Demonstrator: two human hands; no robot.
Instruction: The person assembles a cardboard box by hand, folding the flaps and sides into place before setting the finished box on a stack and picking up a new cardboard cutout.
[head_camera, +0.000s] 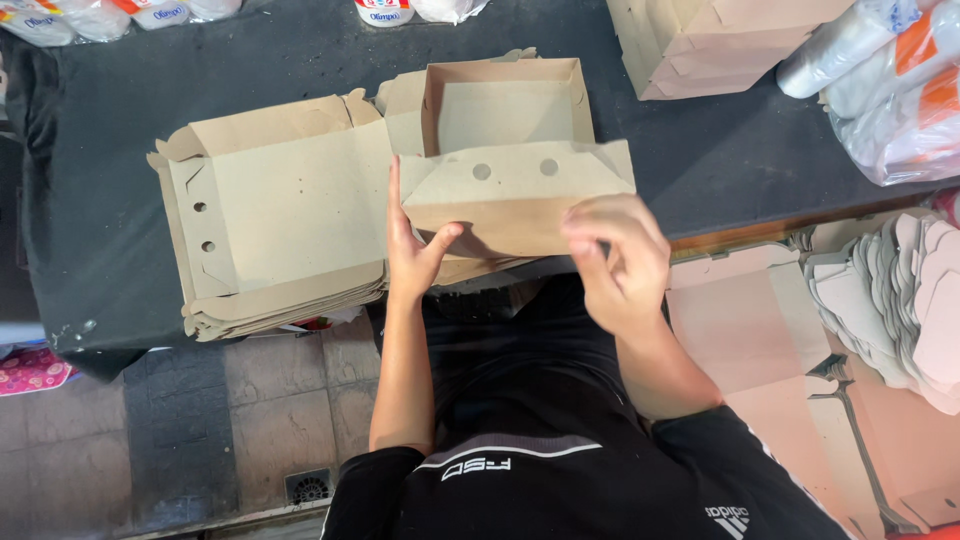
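A brown cardboard box (505, 150) stands half folded at the near edge of the dark table (120, 100), its front flap with two round holes turned towards me. My left hand (412, 252) grips the flap's left end, thumb on the front and fingers behind. At the flap's lower right corner, my right hand (618, 258) pinches the cardboard with bent fingers. A stack of flat unfolded box blanks (275, 215) lies just left of the box, partly under it.
Folded brown boxes (700, 40) stand at the back right. Plastic-wrapped packs (890, 80) lie at the right edge. Below them a pile of flat cardboard cut-outs (900, 300) and pinkish sheets (740, 330) sit low on the right. Tubs (384, 10) line the far edge.
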